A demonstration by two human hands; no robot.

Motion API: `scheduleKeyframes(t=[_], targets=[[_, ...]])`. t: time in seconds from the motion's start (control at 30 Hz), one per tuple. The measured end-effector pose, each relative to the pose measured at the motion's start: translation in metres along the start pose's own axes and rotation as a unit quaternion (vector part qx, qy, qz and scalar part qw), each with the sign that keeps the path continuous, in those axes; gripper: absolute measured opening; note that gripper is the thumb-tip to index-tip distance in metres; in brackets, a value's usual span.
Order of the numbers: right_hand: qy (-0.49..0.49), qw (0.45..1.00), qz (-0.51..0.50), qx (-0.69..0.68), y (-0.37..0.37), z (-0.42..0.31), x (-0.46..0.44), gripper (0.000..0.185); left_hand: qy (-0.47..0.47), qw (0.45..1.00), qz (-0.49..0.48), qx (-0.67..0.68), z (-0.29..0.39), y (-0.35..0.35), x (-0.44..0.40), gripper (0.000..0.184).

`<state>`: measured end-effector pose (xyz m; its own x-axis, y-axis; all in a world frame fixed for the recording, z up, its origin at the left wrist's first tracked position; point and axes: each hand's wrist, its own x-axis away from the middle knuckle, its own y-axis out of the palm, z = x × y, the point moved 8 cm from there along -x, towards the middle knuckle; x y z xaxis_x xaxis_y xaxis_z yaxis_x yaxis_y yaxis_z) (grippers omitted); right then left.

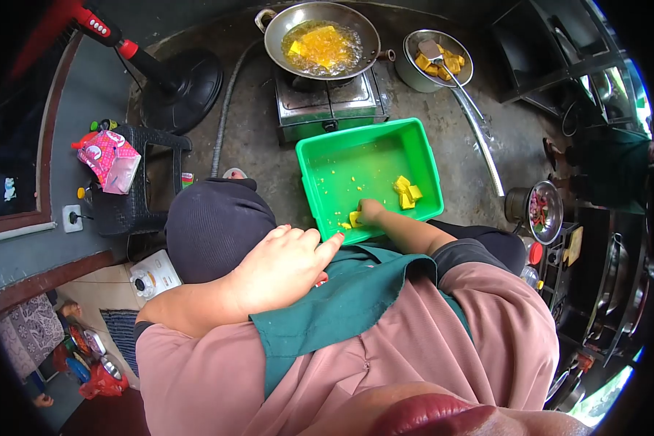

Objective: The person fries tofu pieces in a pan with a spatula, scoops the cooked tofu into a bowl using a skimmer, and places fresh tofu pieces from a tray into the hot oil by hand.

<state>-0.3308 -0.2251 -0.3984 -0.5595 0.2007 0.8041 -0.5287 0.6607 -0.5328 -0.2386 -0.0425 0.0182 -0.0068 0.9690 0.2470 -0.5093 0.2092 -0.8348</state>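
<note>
Inside the green basin (327, 171), my right hand (371, 212) reaches down with its fingers closed on a yellow tofu piece (355, 219) near the basin's front wall. A small cluster of yellow tofu cubes (407, 193) lies to the right, and crumbs are scattered over the basin floor. My left hand (287, 254) lies across my thigh and holds nothing. Its fingers are stretched out, with one fingertip near the basin's front-left corner. Beyond the basin, yellow pieces (323, 42) fry in bubbling oil in a wok (272, 43).
The wok sits on a gas stove (327, 109). To its right, a pot (416, 78) holds fried pieces under a spatula (430, 50). Further right stands a bowl of chopped red ingredients (539, 211). A black stool (116, 211) and a fan base (182, 91) stand left.
</note>
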Motion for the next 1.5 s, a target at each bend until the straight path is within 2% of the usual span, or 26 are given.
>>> scheduleKeyframes(t=[0.1, 0.2, 0.23, 0.3, 0.33, 0.4, 0.43, 0.5, 0.57, 0.63, 0.67, 0.7, 0.73, 0.8, 0.83, 0.9, 0.93, 0.97, 1.17, 1.3, 1.4, 1.5], targets=[[-0.023, 0.998, -0.004, -0.050, -0.007, -0.011, 0.009, 0.047, 0.001, 1.000, 0.001, 0.002, -0.001, -0.002, -0.001, 0.055], [-0.039, 0.999, 0.019, 0.002, -0.009, -0.021, 0.012, 0.055, -0.001, 1.000, 0.008, 0.004, -0.003, -0.003, -0.001, 0.055], [-0.058, 0.997, 0.044, 0.041, -0.010, -0.026, 0.010, 0.052, 0.004, 1.000, 0.023, 0.003, -0.003, -0.005, -0.001, 0.054], [-0.066, 0.996, 0.018, 0.056, -0.014, -0.026, 0.003, 0.049, 0.014, 0.998, 0.054, 0.000, -0.005, -0.008, -0.001, 0.053], [-0.070, 0.996, 0.004, 0.063, -0.018, -0.027, 0.002, 0.048, 0.002, 0.999, 0.038, 0.006, -0.006, -0.007, -0.001, 0.054], [-0.104, 0.994, 0.014, 0.016, -0.043, -0.026, 0.002, 0.046, -0.019, 1.000, 0.007, 0.018, -0.009, -0.007, -0.001, 0.056], [-0.121, 0.992, 0.020, -0.007, -0.060, -0.024, 0.001, 0.046, -0.012, 1.000, 0.026, 0.012, -0.009, -0.009, 0.000, 0.055], [-0.113, 0.988, -0.008, -0.105, -0.098, -0.018, 0.004, 0.048, 0.001, 0.998, 0.064, -0.001, -0.010, -0.012, 0.003, 0.055], [-0.106, 0.972, -0.066, -0.200, -0.144, -0.026, 0.017, 0.041, -0.006, 0.997, 0.072, 0.000, -0.013, -0.014, 0.005, 0.055], [-0.170, 0.960, -0.054, -0.217, -0.204, -0.046, 0.035, 0.036, -0.013, 0.997, 0.076, 0.004, -0.017, -0.014, 0.007, 0.055], [-0.165, 0.957, -0.027, -0.236, -0.234, -0.055, 0.043, 0.033, -0.016, 0.997, 0.076, 0.006, -0.018, -0.014, 0.007, 0.055], [-0.170, 0.967, 0.000, -0.188, -0.266, -0.066, 0.050, 0.032, -0.019, 0.997, 0.077, 0.010, -0.020, -0.014, 0.008, 0.055], [-0.210, 0.946, 0.038, -0.243, -0.294, -0.082, 0.058, 0.031, -0.027, 0.997, 0.065, 0.016, -0.021, -0.013, 0.008, 0.056], [-0.257, 0.936, 0.130, -0.201, -0.345, -0.103, 0.046, 0.033, -0.043, 0.998, 0.044, 0.026, -0.023, -0.012, 0.008, 0.059], [-0.301, 0.904, 0.176, -0.248, -0.367, -0.124, 0.052, 0.035, -0.043, 0.998, 0.045, 0.027, -0.024, -0.013, 0.008, 0.059], [-0.258, 0.910, 0.305, -0.108, -0.402, -0.151, 0.046, 0.040, -0.043, 0.998, 0.048, 0.028, -0.025, -0.013, 0.009, 0.059], [-0.231, 0.910, 0.342, -0.046, -0.410, -0.170, 0.046, 0.042, -0.043, 0.997, 0.049, 0.028, -0.025, -0.013, 0.009, 0.059], [-0.248, 0.899, 0.360, 0.017, -0.415, -0.182, 0.020, 0.042, -0.043, 0.997, 0.050, 0.029, -0.026, -0.013, 0.009, 0.060], [-0.143, 0.909, 0.324, 0.221, -0.396, -0.232, -0.058, 0.039, -0.043, 0.997, 0.062, 0.030, -0.029, -0.013, 0.015, 0.062], [-0.149, 0.911, 0.322, 0.210, -0.384, -0.244, -0.059, 0.037, -0.045, 0.996, 0.072, 0.029, -0.029, -0.013, 0.020, 0.063], [-0.233, 0.897, 0.355, 0.126, -0.386, -0.244, -0.030, 0.033, -0.042, 0.996, 0.068, 0.031, -0.029, -0.013, 0.021, 0.062], [-0.237, 0.890, 0.389, 0.015, -0.395, -0.224, 0.008, 0.031, -0.031, 0.996, 0.081, 0.035, -0.026, -0.015, 0.024, 0.062]])
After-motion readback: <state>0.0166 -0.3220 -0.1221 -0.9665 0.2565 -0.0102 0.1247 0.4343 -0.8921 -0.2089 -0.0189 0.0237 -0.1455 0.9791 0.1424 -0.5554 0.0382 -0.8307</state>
